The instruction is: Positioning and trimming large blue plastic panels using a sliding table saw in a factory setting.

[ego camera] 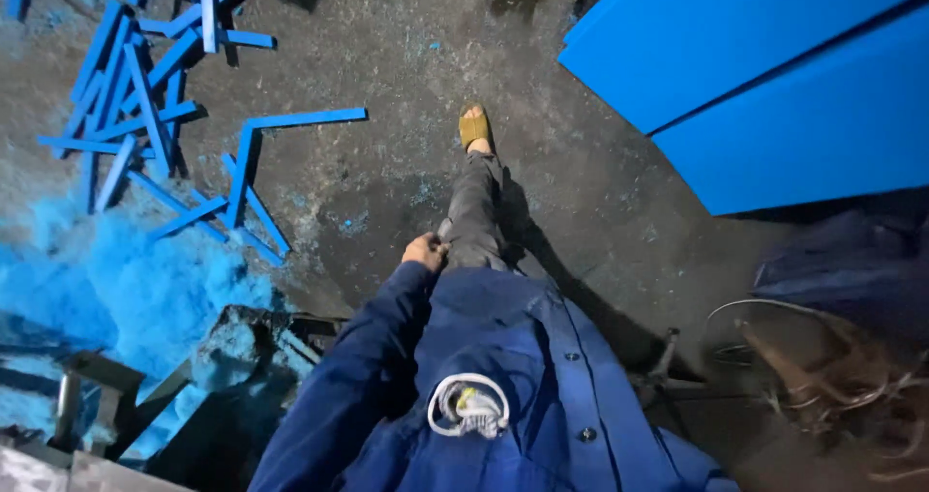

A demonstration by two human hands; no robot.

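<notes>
I look straight down at my own body in a dark blue work coat [513, 376]. My left hand [425, 251] hangs at my side by my thigh, fingers curled in, holding nothing that I can see. My right hand is out of view. One leg in grey trousers [474, 211] steps forward on a yellow sandal [474, 127] over the dusty dark floor [387, 192]. A white cord with a small yellow piece [468, 407] sticks out of my coat's chest pocket.
Several loose blue strips [145, 95] lie scattered at the upper left, with a heap of blue dust [106, 279] below them. Large blue panels [764, 76] lie at the upper right. A dusty machine frame [242, 357] stands lower left; tangled wire and scrap [823, 376] lower right.
</notes>
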